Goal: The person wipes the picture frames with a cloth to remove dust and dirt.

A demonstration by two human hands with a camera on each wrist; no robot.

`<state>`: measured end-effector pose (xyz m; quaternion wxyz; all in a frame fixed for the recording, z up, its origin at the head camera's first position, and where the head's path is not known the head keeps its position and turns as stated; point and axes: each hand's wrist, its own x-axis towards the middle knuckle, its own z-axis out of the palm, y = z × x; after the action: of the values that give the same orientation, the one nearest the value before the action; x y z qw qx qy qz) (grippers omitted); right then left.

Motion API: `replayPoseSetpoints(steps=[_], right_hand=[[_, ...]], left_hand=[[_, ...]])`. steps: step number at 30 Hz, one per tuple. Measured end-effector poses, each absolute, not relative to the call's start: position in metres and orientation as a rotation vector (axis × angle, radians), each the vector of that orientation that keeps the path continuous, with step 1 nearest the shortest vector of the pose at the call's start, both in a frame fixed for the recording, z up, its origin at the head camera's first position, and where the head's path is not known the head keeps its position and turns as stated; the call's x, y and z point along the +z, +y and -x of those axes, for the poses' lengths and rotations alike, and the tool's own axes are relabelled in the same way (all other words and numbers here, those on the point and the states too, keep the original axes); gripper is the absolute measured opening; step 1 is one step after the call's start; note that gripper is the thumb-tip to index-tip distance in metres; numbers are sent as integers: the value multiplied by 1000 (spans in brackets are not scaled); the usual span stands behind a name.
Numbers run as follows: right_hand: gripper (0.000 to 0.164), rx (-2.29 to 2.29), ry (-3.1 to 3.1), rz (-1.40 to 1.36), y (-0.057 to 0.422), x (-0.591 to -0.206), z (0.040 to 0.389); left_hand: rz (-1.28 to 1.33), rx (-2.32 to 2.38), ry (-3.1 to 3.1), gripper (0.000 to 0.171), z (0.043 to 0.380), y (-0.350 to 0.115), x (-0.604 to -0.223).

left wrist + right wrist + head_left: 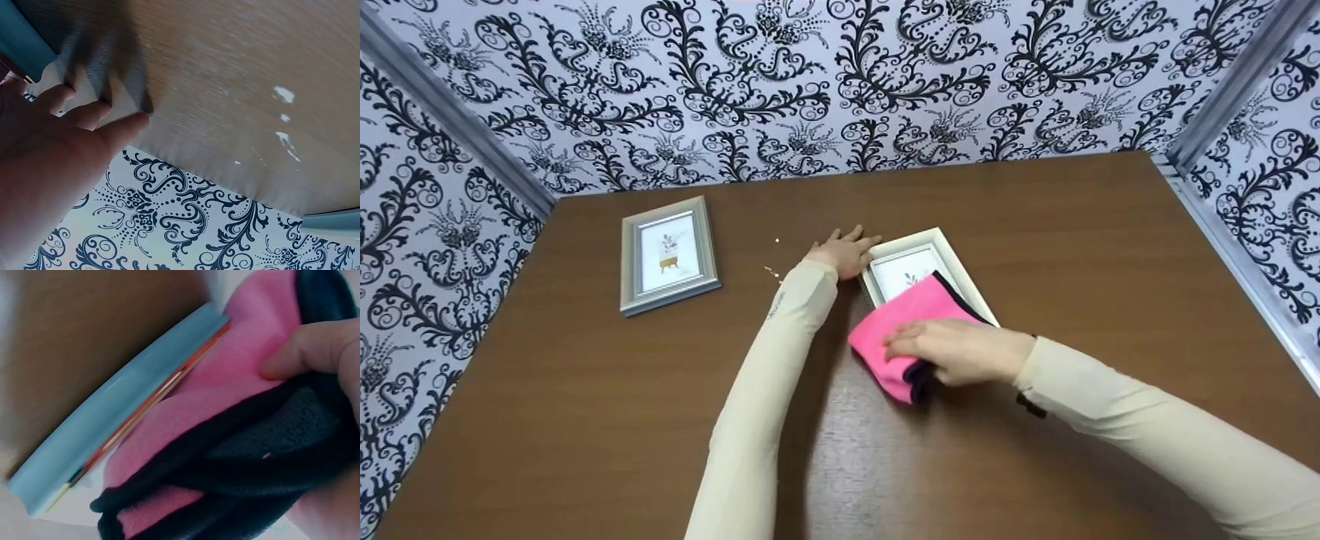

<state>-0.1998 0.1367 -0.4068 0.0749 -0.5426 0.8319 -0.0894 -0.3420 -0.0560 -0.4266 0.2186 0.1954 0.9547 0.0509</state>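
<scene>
A light picture frame (956, 270) lies face up on the brown table, a plant print showing in its upper part. My left hand (844, 253), fingers spread, rests on the table at the frame's left edge. In the left wrist view its fingers (126, 128) look fairly straight, close to a corner of the frame. My right hand (960, 349) grips a folded pink cloth (904, 307) with dark edging and presses it over the frame's lower part, hiding it. Up close in the right wrist view, the thumb (304, 351) pinches the folds beside the frame's edge (129, 388).
A second picture frame (630, 255), silver-grey with a potted-plant print, lies at the back left of the table (622, 420). Small pale flecks (285, 94) are scattered left of my left hand. Patterned wall panels (840, 82) with grey posts enclose the table's back and sides.
</scene>
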Motion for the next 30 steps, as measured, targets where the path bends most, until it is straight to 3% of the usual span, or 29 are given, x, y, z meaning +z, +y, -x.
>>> replayPoseSetpoints(steps=[3,7,11,23,30], right_hand=[[41,-304,2532,1542,134,-410,211],[59,-261,2601,1474,125,-417,228],[66,-261,2671,1539,117,-424,240],[46,-56,2514,1662,129,-402,195],[34,-168,2494,1708,130,-400,201]], left_hand=[[-551,155,2643,50,343,-57,-426],[-559,134,2667,50,344,-57,-426],[-577,112,2704,49,346,-57,-426],[-590,112,2733,47,346,-60,-426],[-584,126,2743,45,347,-57,-427]])
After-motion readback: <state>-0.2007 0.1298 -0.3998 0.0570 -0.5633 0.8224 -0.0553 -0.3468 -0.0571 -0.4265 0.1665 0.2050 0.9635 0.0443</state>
